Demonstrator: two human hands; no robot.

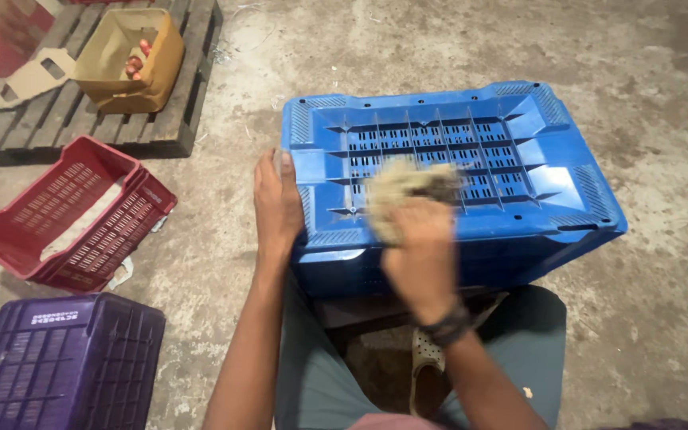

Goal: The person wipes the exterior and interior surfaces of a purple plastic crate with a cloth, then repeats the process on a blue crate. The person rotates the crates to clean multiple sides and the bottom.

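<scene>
The concrete floor carries everything here. Largest on it is the blue plastic crate, turned bottom-up near the middle of the floor, its near edge against the seated person's knees. Toward the floor's far left corner lies a wooden pallet with an open cardboard box on it, a few small reddish things inside. By the left edge sits a red crate, tilted on its side, and at the near left corner a purple crate, also bottom-up.

Scrubbing the slotted base well seems to call for firm, short strokes along the ribs, with the crate pinned so it cannot slide, and for working the fibres into the slots where dirt would lodge.

The left hand lies flat on the crate's left rim, fingers pressed together and stretched out, holding the crate steady by pressure and gripping nothing. The right hand, with a dark band at the wrist, is closed around a pale fibrous scrub pad pressed to the ribbed bottom of the crate. Motion blur smears this hand, so the fingers look curled tight on the pad, though exactly how tight I cannot tell. 1 sandal shows between the person's knees.
</scene>
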